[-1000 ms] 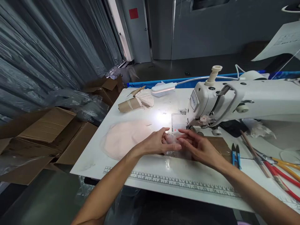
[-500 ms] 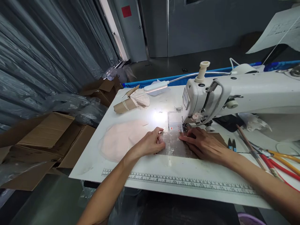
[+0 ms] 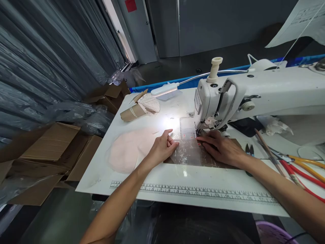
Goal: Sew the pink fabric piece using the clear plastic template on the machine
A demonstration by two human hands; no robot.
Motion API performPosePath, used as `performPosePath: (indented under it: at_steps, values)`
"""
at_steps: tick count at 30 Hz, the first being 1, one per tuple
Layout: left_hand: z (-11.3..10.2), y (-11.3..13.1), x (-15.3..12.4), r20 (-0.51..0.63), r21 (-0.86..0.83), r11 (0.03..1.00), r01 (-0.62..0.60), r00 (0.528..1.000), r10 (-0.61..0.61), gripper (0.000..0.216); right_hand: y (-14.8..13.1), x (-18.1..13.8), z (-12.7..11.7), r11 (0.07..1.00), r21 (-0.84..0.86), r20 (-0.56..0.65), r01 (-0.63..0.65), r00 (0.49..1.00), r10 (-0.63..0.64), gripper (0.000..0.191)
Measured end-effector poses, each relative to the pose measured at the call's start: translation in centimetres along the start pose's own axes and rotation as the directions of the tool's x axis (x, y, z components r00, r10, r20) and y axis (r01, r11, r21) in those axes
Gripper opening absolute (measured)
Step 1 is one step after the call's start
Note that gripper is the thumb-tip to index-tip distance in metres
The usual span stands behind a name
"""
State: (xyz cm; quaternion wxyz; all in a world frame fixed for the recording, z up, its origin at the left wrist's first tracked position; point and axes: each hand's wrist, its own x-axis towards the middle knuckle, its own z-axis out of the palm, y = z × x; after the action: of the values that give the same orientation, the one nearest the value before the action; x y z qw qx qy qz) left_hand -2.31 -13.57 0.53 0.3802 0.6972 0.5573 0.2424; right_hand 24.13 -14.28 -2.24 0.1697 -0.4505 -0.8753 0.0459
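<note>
A clear plastic sheet (image 3: 186, 154) with small red marks lies on the white sewing table, its far edge by the presser foot (image 3: 198, 133) of the white sewing machine (image 3: 228, 98). My left hand (image 3: 164, 145) has thumb and fingers closed at the sheet's left edge. With fingers stretched out, my right hand (image 3: 222, 145) rests on the sheet's right part, its index fingertip just beside the foot. Brown material (image 3: 218, 163) shows under the sheet and under my right hand. Left of my left hand lie pale pink fabric pieces (image 3: 124, 150).
Small black snips (image 3: 249, 150), orange-handled pliers (image 3: 304, 161) and a red-handled tool lie right of my right hand. A brown roll (image 3: 133, 113) and lace (image 3: 149, 103) sit at the back left below a lamp (image 3: 164, 89). Cardboard boxes (image 3: 50, 142) stand left of the table (image 3: 101, 184).
The view has tilted down a little. My right fingers have shifted slightly, and a further red mark shows beside them. More brown material is visible beneath the sheet's left side.
</note>
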Motion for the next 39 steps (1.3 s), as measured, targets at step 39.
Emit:
performPosePath:
  at_steps: [39]
  values:
    - [-0.2, -0.5, 0.8, 0.033, -0.146, 0.978, 0.151, 0.989, -0.148, 0.064, -0.5, -1.1, -1.7, 0.973, 0.131, 0.097, 0.193, 0.974, -0.206, 0.038]
